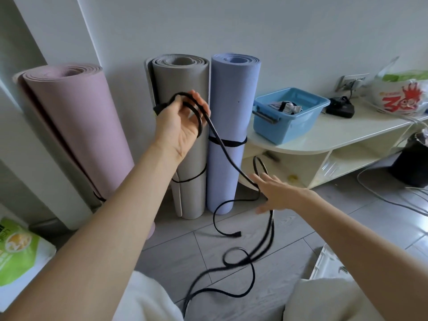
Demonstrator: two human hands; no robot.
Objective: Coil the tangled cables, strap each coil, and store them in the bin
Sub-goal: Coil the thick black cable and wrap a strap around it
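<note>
The left hand [183,121] is raised with its palm toward the camera, fingers curled round a small loop of black cable [228,156], with one plug end poking out behind the thumb side. From that loop the cable drops slantwise to the right hand [278,193], which is lower, blurred, with fingers spread straight; the cable passes by its fingers, and whether they touch it cannot be told.

Nearest the camera, pale trouser knees fill the bottom edge. The cable lies in loose tangled curves on the grey tiled floor [176,249] between them, and a second plug end hangs just below the right hand. A green and white bag [18,251] sits at the left edge.

Farther back, three rolled mats stand upright against the wall: a pink mat [76,126] on the left, then a grey mat [185,72] and a lilac mat [234,89] touching side by side, each bound by a thin black strap.

To the right, a low cream shelf unit [324,140] carries a blue bin [289,121] near its rounded left corner. Inside the bin lies one small bundle of pale cable with a dark strap. Beyond it on the same top are a black gadget [340,107] and a printed plastic bag [400,96] at the far right edge.
</note>
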